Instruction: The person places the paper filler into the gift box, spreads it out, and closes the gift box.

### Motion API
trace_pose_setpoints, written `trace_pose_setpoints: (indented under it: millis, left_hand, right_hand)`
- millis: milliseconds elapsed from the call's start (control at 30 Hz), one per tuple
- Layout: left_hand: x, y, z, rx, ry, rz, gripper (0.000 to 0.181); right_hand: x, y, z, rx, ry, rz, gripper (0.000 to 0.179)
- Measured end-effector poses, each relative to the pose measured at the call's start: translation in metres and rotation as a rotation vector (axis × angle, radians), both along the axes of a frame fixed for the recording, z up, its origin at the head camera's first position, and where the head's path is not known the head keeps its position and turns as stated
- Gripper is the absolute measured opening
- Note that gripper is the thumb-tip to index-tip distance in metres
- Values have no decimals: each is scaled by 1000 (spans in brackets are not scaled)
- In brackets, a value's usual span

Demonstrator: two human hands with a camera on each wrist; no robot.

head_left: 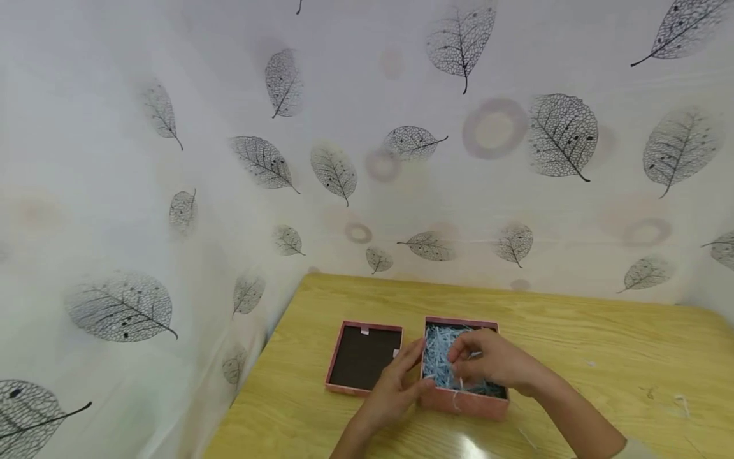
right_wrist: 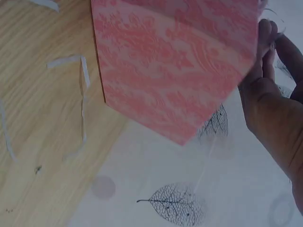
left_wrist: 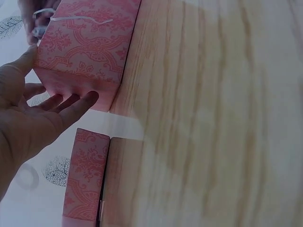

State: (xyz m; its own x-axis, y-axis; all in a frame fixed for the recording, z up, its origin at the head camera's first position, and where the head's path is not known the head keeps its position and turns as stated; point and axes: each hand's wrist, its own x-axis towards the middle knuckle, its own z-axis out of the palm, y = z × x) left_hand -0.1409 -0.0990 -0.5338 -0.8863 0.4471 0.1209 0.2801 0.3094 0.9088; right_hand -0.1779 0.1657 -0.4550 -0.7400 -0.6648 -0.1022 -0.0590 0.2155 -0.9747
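Observation:
A pink patterned box [head_left: 466,403] holds pale blue shredded paper [head_left: 438,347]. My left hand [head_left: 394,386] steadies the box, its fingers [left_wrist: 78,108] extended against the left side and the thumb near the front corner. Over the filling, my right hand [head_left: 487,362] pinches strands of shredded paper between thumb and fingers. A pale strand [head_left: 461,384] hangs below those fingertips, and another strip [left_wrist: 78,19] lies across the front wall of the box. In the right wrist view the box hides part of the right fingers.
Left of the box lies its shallow pink lid [head_left: 367,357], dark inside face up, with small white tabs. Loose paper strips [head_left: 682,406] and scraps lie on the wooden table [head_left: 602,357] to the right. A leaf-patterned wall covering [head_left: 401,191] stands behind and at left.

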Motion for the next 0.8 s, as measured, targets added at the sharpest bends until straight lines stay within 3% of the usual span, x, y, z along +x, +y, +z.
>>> trace_pose_setpoints:
  millis: [200,400,500,633,800]
  left_hand:
    - [1,1,0,-6,-9,10,74]
    - [2,1,0,-16,2,3,73]
    - [1,2,1,-15,-8,-1,73]
    - [1,1,2,-1,-5,1,72]
    - [1,1,2,-1,8,7,72]
  right_hand:
    - [-4,-26,-23,183,8,54,14]
    - [-7,-35,-34,352,-62,-49,21]
    - [-5,-30,-27,320,-47,-25,22]
    - [-5,-14,-9,179,-79,25,26]
    - [-13,6,10,88,-153,-28,39]
